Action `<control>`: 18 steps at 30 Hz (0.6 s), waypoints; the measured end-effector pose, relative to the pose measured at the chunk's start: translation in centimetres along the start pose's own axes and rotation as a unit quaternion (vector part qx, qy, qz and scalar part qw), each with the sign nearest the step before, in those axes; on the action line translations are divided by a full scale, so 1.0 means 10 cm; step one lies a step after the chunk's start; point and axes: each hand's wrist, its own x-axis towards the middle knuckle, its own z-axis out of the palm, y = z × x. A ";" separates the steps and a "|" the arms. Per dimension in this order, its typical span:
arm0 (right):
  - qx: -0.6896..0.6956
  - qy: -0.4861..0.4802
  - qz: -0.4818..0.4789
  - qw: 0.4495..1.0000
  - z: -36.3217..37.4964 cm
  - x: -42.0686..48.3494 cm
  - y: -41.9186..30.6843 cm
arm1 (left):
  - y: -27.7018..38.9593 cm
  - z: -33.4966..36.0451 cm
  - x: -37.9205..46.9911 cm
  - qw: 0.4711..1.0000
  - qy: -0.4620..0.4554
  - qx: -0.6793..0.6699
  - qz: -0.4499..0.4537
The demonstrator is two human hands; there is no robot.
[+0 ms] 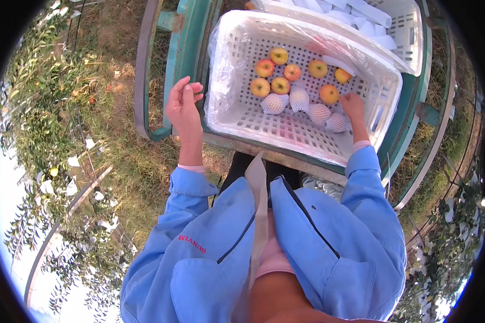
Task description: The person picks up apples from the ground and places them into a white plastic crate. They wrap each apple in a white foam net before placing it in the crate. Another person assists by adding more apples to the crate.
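A white perforated plastic crate (226, 109) lined with clear plastic film stands before me. On its floor lie several bare red-and-yellow apples (264, 68) and, nearer to me, several apples in white foam nets (299, 99). My right hand (353, 105) reaches inside at the right, its fingertips beside a bare apple (329, 94); whether they pinch anything is hidden. A flattened white foam net (339, 64) lies against another apple (342, 75) at the back right. Outside the left wall, my left hand (184, 107) is raised with loosely bent fingers and nothing visible in them.
Behind the crate, a second white crate (406, 28) holds many white foam nets (372, 16). Both rest in a green metal cart frame (182, 52) with curved side rails (142, 80). Grass (117, 109) and leafy trees (36, 133) with white bags surround it.
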 end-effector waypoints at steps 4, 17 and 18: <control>-0.151 -0.146 -0.015 0.978 0.29 -0.30 0.59 | -0.49 -0.18 0.44 0.991 -0.045 0.041 -0.118; 0.167 0.240 -0.096 0.951 -2.46 -0.03 -1.31 | -1.76 -0.12 0.76 0.936 -0.203 0.263 -0.118; 0.064 0.228 -0.142 0.961 -2.51 0.30 -1.27 | -1.58 -0.09 0.68 0.939 -0.185 0.271 -0.099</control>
